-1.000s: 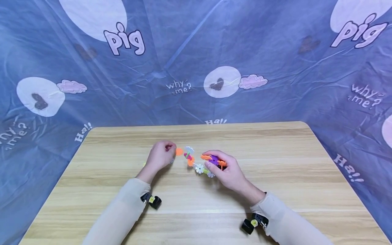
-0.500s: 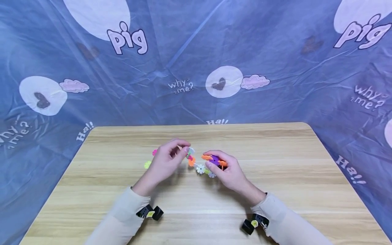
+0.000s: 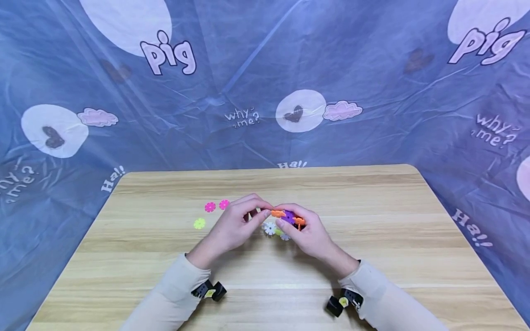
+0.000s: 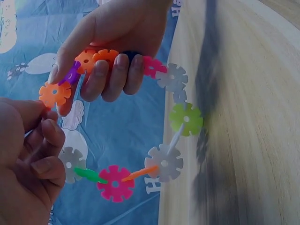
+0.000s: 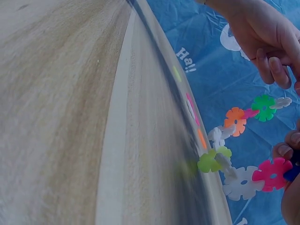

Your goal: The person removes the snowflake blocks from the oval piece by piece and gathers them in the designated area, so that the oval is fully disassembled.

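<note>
Left hand [image 3: 236, 223] and right hand [image 3: 306, 231], fingers curled, grip the flower-disc chain [image 4: 110, 191] by facing ends, loop sagging below.

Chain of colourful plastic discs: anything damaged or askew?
Nothing stands out. The chain of colourful, notched plastic discs hangs in a curve with no visible break, though the fingers hide parts. Two pink notched discs and a yellow-green disc lie flat on the wooden table.

Blue backdrop cloth [image 3: 252, 69], printed repeatedly with "pig" [image 3: 167, 55], "why me?" [image 3: 242, 117], "Ha!!" [image 3: 292, 165]
</note>
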The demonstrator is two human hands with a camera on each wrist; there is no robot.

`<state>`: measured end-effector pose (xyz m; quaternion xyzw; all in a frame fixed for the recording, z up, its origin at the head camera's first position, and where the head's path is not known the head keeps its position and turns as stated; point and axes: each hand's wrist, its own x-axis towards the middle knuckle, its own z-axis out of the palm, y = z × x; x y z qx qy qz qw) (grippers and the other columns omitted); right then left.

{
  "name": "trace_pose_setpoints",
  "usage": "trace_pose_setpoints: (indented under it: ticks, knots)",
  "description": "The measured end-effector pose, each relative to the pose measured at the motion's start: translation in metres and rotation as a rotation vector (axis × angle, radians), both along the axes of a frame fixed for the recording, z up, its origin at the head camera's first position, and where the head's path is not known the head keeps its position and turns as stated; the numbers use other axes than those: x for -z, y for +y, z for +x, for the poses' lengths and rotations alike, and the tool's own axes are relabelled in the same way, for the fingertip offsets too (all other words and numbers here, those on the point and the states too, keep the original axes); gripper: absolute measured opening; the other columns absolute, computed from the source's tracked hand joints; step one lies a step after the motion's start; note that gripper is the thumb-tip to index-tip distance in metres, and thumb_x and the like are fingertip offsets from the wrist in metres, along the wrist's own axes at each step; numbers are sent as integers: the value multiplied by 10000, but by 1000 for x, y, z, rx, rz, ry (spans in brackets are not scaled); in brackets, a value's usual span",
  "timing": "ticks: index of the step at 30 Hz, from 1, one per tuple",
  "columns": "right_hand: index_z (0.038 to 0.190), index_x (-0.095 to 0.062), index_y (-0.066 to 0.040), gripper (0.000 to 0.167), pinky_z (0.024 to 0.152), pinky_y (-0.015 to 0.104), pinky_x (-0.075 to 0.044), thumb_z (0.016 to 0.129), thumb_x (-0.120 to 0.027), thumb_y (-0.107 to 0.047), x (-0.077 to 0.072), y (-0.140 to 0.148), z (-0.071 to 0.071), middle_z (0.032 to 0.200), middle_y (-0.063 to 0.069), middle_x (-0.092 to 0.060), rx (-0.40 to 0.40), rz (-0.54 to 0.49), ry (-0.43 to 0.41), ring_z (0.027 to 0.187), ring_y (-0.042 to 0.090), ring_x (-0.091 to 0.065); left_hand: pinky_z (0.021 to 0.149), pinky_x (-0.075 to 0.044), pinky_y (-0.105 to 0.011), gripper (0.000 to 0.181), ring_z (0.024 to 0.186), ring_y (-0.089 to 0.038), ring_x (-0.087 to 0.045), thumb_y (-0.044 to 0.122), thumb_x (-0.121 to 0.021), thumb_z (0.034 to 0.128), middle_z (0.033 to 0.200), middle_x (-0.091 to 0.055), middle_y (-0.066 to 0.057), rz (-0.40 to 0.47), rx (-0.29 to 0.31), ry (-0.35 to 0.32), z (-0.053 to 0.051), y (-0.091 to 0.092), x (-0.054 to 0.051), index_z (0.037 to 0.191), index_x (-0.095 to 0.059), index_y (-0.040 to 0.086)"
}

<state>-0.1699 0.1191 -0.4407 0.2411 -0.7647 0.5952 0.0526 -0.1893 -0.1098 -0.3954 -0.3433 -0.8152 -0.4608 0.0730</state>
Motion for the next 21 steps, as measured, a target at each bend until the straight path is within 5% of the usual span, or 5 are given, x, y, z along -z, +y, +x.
trace_pose_setpoints:
  ticks: [6,12,21]
  knots:
    - [1310,-722,-68,300,788,270,-622,1010,-715,-52,-3,-2,-1,1179,151,-764,-1,-1,-11,949,102,-696,658,-542,-219,125,777,-40,-602,88,-730,1026,1015,-760,-9,-1,27,-27,-1,-1,-2,1134,-792,98]
    - [1326,-716,-74,330,790,261,-614,996,-727,-51,0,-1,-2,1199,150,-760,1,7,-14,957,91,-687,644,-542,-216,90,759,-49,-600,56,-724,1017,976,-751,-20,32,31,18,-2,2,2,1089,-773,80]
    - [1373,-660,6,389,815,256,-623,985,-697,23,4,5,-4,1189,225,-738,9,-94,-49,972,71,-704,623,-511,-229,63,717,-51,-574,56,-721,1024,950,-737,-44,101,-52,-45,-4,-3,6,1076,-755,65]
